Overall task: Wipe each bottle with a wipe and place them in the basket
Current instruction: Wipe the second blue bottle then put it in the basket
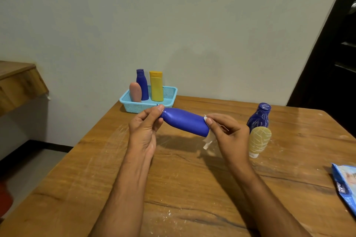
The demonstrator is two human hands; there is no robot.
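Observation:
I hold a blue bottle (185,122) sideways above the wooden table (192,179). My left hand (144,129) pinches its cap end. My right hand (226,131) presses a white wipe (209,140) against its base end, and part of the wipe hangs below. A light blue basket (169,94) stands at the table's far edge with a pink bottle (135,92), a blue bottle (142,84) and a yellow bottle (156,86) upright in it. To the right stand a smeared blue bottle (259,117) and a smeared yellowish bottle (259,141) resting on its white cap.
A blue wipes packet (345,184) lies at the table's right edge. White smears and crumbs mark the tabletop. A wooden shelf (17,81) juts from the wall at the left. A dark doorway (335,54) is at the right.

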